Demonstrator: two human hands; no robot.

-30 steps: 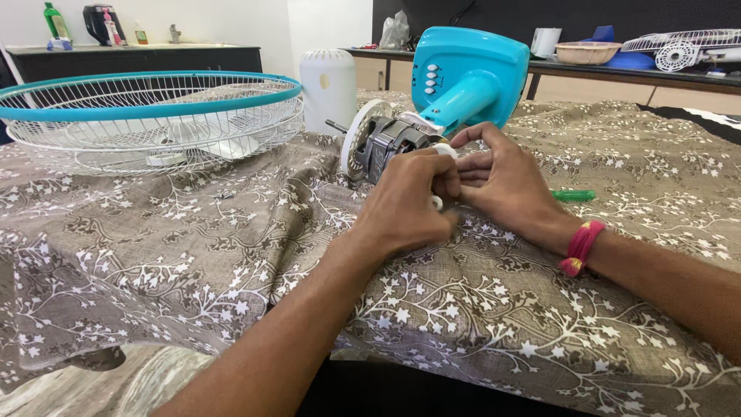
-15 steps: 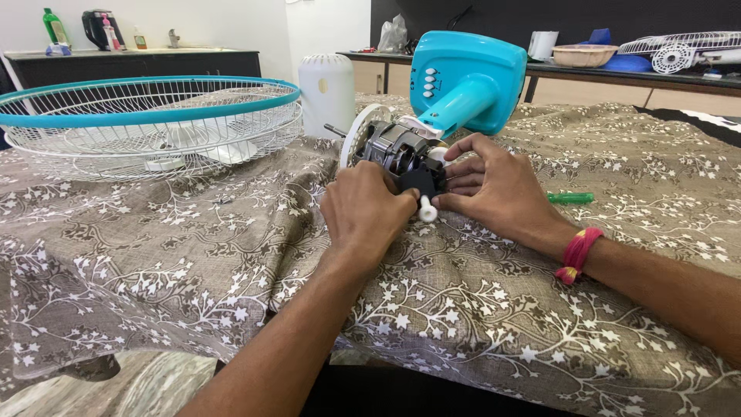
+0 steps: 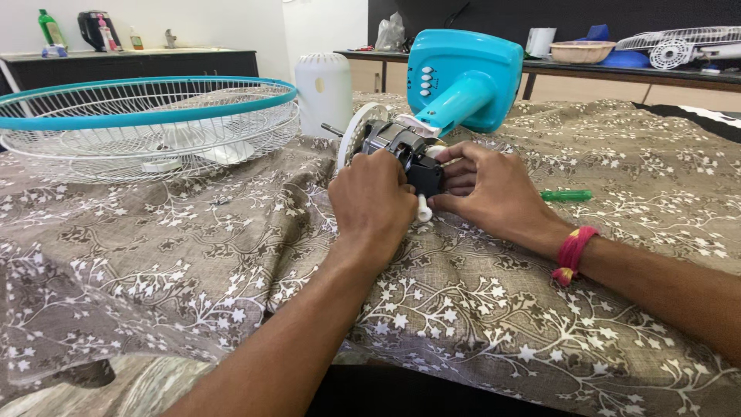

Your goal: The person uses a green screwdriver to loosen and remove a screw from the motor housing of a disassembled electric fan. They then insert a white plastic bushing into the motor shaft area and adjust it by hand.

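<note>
Bracing a bare fan motor (image 3: 397, 150) on the floral cloth (image 3: 193, 255): left hand (image 3: 372, 202) clamps its near side, right hand (image 3: 488, 189) pinches the rear by a white knob (image 3: 423, 208), steadying it. Motor lies on its side by the teal fan base (image 3: 463, 77); long axis level, shaft pointing left toward the fan guard (image 3: 147, 116). Green screwdriver (image 3: 567, 195) rests to the right.

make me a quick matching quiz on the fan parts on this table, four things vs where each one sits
Things:
1. exposed black fan motor
2. round white wire fan guard with teal rim
3. green-handled screwdriver
4. white vented plastic motor cover

Places:
A. lying on the patterned cloth beyond the right hand's wrist
B. standing upright behind the motor
C. between both hands, with the left hand in front of it
D. flat at the table's far left

Pairs: 1-C, 2-D, 3-A, 4-B
</note>
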